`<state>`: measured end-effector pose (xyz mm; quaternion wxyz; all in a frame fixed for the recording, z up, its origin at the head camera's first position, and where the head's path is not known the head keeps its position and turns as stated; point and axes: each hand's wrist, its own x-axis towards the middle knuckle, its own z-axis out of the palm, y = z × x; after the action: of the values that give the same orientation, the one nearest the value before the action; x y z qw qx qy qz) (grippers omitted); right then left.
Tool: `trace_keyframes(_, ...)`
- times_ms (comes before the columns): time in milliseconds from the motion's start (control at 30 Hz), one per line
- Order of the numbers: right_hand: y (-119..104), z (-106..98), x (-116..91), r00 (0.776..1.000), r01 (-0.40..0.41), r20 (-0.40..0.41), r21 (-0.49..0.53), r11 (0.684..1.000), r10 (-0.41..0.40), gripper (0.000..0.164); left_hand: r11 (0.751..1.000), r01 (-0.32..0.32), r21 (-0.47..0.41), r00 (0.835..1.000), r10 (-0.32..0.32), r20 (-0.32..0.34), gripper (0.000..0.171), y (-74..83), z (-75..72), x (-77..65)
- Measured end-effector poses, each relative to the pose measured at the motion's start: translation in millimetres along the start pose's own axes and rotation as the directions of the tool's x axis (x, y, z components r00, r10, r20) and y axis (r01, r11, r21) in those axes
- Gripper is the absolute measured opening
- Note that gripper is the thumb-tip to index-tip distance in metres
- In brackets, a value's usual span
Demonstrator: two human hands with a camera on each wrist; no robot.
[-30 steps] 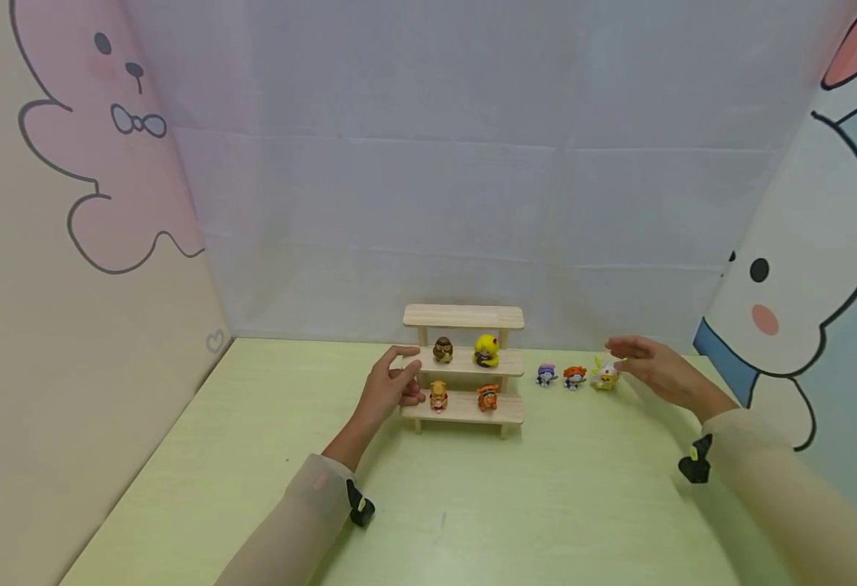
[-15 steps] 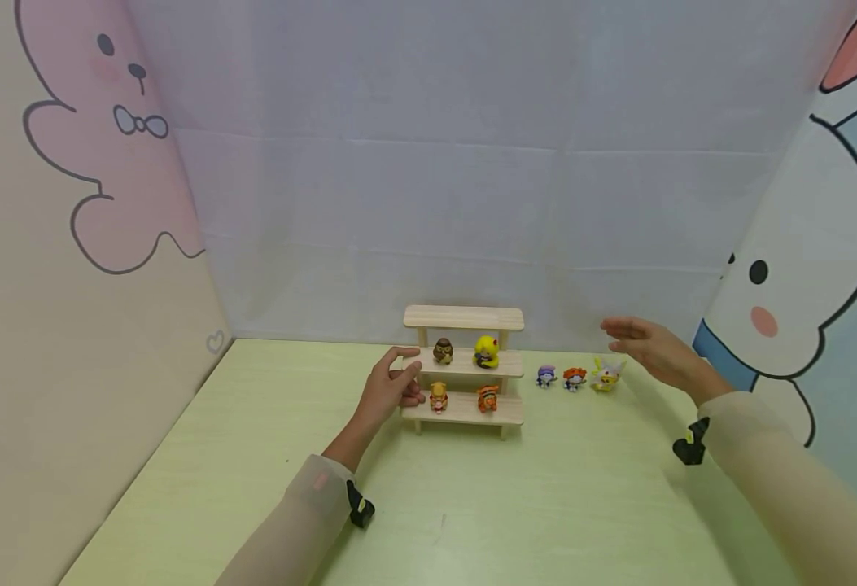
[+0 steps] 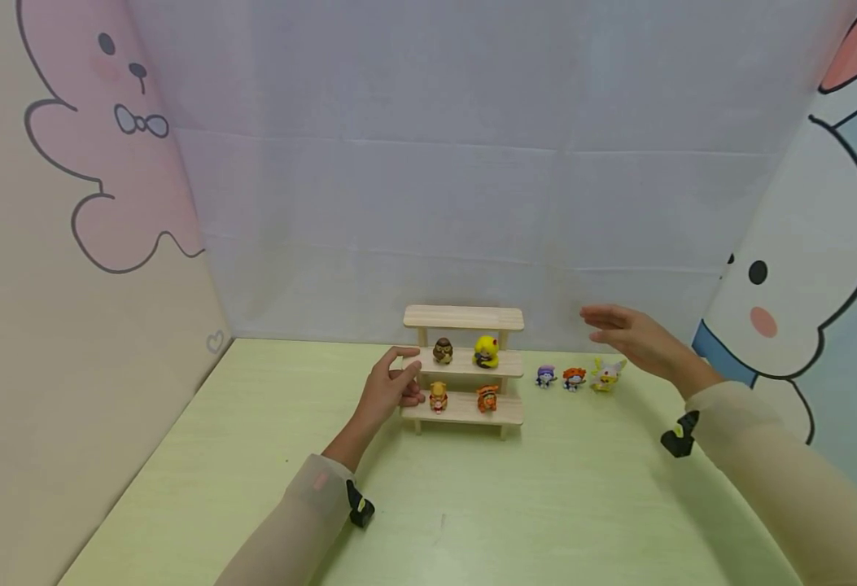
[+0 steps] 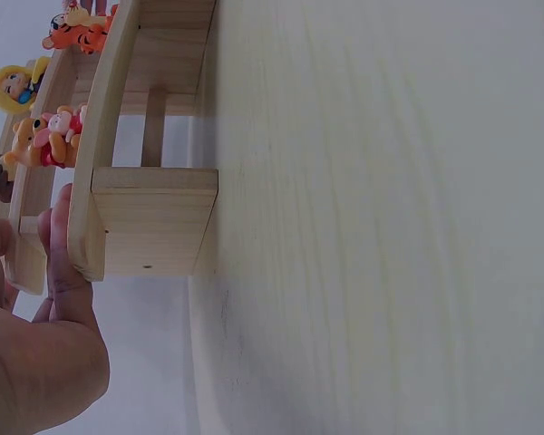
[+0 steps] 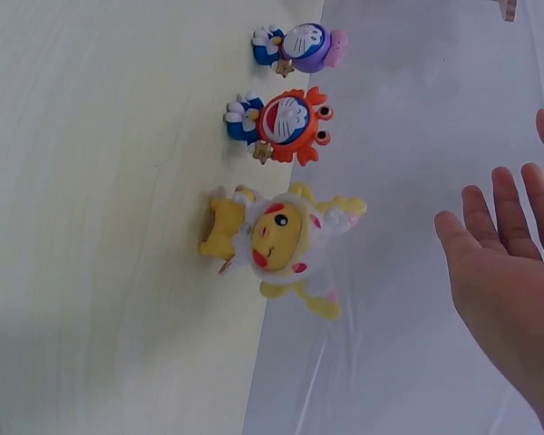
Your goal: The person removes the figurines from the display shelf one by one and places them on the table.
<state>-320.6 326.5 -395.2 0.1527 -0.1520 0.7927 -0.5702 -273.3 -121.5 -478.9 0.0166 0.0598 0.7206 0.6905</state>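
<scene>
At the left end of a three-tier wooden display shelf (image 3: 465,317), my left hand (image 3: 389,385) holds the ends of the lower and middle boards with bent fingers. On the middle board stand an owl figurine (image 3: 443,352) and a yellow-haired doll figurine (image 3: 486,352). Below them are a yellow bear figurine (image 3: 439,396), hugging a small pink figure, and an orange tiger figurine (image 3: 487,398). My right hand (image 3: 636,342), fingers extended and holding nothing, hovers above and behind a yellow Pikachu figurine (image 5: 272,237) in a white hood.
Left of the Pikachu, a blue-and-white cat figurine in an orange crab hat (image 5: 286,125) and another in a purple hat (image 5: 304,47) stand on the table (image 3: 574,488). A pale cloth backdrop (image 3: 472,163) rises behind the table.
My right hand has risen from beside the Pikachu and drifted left, away from the figurine. My left hand stays at the shelf's end.
</scene>
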Motion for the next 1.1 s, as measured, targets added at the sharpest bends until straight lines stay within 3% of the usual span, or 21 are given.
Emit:
trace_keyframes(567, -20.8, 35.2, 10.1, 0.999, 0.028, 0.018, 0.051, 0.998, -0.029, 0.065, 1.0, -0.002, -0.001, 1.0, 0.002, -0.004, 0.036, 1.8, 0.7, -0.4)
trace_keyframes(1100, -29.6, 80.0, 14.3, 0.995, 0.096, 0.038, 0.025, 0.995, -0.097, 0.057, 1.0, 0.002, -0.006, 1.0, -0.002, 0.009, 0.04, 1.1, -0.4, 0.6)
